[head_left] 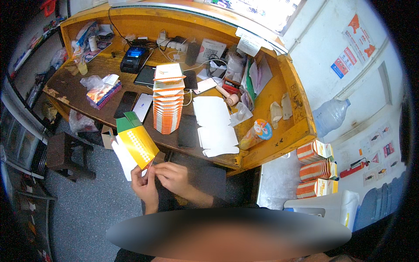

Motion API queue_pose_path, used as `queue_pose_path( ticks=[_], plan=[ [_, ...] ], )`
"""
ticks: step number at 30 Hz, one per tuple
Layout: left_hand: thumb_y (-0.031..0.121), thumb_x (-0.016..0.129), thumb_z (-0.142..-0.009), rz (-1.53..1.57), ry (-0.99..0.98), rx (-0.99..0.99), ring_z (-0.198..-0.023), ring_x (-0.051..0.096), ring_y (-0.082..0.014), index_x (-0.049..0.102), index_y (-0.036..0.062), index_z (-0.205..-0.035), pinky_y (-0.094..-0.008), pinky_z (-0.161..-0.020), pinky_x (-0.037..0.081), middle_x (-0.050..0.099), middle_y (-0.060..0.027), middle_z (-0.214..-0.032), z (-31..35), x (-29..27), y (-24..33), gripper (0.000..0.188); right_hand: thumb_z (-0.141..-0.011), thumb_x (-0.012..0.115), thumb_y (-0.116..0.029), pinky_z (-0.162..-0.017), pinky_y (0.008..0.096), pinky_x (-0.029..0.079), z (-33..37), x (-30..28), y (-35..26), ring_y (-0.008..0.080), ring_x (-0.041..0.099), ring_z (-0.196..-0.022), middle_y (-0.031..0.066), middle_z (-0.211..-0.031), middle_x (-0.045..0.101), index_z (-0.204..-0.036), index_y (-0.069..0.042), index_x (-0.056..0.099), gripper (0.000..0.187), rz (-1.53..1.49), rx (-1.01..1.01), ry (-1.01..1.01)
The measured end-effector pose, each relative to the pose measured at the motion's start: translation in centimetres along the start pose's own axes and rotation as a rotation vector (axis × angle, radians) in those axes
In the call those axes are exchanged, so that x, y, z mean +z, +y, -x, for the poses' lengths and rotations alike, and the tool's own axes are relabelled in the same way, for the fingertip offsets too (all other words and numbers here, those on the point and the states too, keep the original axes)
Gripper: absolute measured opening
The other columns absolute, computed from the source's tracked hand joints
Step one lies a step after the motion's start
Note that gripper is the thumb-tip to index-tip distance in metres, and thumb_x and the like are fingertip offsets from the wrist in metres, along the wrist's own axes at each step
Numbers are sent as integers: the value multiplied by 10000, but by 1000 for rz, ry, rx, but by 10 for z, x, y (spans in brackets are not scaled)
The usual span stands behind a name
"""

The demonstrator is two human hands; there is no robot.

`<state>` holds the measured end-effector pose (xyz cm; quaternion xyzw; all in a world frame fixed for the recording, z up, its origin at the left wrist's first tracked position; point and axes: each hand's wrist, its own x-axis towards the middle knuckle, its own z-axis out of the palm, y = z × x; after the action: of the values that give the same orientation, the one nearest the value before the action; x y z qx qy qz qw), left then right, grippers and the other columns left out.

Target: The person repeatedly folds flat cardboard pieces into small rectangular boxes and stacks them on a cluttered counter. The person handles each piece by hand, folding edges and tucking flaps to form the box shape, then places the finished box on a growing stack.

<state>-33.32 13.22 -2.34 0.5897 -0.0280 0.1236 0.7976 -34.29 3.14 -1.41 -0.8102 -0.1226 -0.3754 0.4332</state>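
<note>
A partly folded yellow carton [139, 145] with a green end flap and a white inner panel is tilted up in front of me. My left hand [146, 191] pinches its lower corner between thumb and fingers. My right hand [175, 178] is closed at that same corner, fingertips against the card's edge; the exact fold between them is too small to make out. Beyond the carton, a tall stack of nested orange-and-white cartons [168, 109] stands on the wooden desk [98, 72]. To its right, flat white carton blanks [214, 124] lie near the desk's front edge.
Two phones, a dark one [125, 105] and a white-screened one [142, 107], lie left of the stack. A black printer [135, 59] stands behind. More stacked cartons [315, 168] rest on a metal surface [277, 181] at right. A brown stool [69, 155] stands on the floor at left.
</note>
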Motion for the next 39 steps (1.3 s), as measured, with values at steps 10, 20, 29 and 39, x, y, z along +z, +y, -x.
queue_pose_path(
  ticks=[10,20,29,39],
  plan=[
    [21,600,-921,65,110,-7,-877,615,-157,484,30,-1008,-274,-771,494,643,-125,-967,1,-1,-11,145,-729,708,-28,-652,318,536,-4,5,9,244,662,-789,87,-879,671,-849,-32,692,121,-105,-103,-75],
    [-15,651,-751,-825,-641,577,-782,684,-252,674,62,-829,-399,-823,547,712,-60,-867,-26,-47,2,112,-960,524,-368,-636,316,589,-38,-41,52,213,651,-946,158,-1085,614,-1307,18,480,520,-672,1052,-359],
    [102,693,-745,-1063,-754,551,-974,659,-261,682,95,-983,-480,-992,467,701,-84,-944,-36,-85,-15,239,-922,551,-187,-535,293,579,-23,-21,91,224,693,-625,142,-802,684,-975,91,641,297,-314,998,-672],
    [147,758,-781,-811,-500,10,-923,692,-289,622,41,-1137,-375,-784,541,700,-155,-998,6,-43,-57,395,-912,555,-241,-711,487,519,30,33,76,411,658,-723,253,-733,643,-796,34,668,320,142,679,-535]
  ],
)
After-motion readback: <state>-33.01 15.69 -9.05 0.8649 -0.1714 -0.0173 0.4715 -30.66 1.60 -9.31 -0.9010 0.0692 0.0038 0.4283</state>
